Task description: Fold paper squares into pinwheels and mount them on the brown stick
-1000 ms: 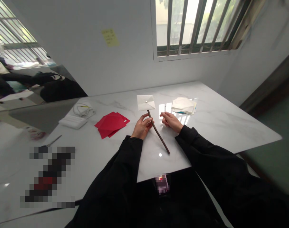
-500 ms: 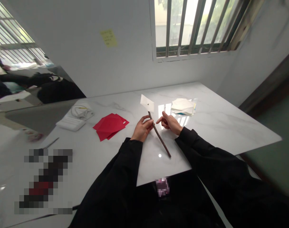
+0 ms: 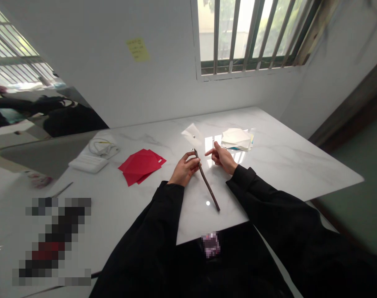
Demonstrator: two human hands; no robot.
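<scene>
My left hand (image 3: 184,169) is closed round the upper part of a thin brown stick (image 3: 208,185) that slants down to the right above the white marble table (image 3: 269,165). A white paper pinwheel (image 3: 191,134) is pinned to the stick's top end and appears blurred. My right hand (image 3: 222,158) hovers just right of the stick, index finger stretched out toward the pinwheel, other fingers loosely curled, holding nothing.
Red paper sheets (image 3: 141,164) lie left of my hands. A pile of white paper (image 3: 237,138) sits behind my right hand. A white box with a coiled cable (image 3: 92,157) rests at the far left. A barred window (image 3: 250,35) is in the wall behind the table.
The pinwheel has turned from a flat square facing me to a tilted, blurred shape. My right index finger has stretched out toward it. The stick stays in my left hand.
</scene>
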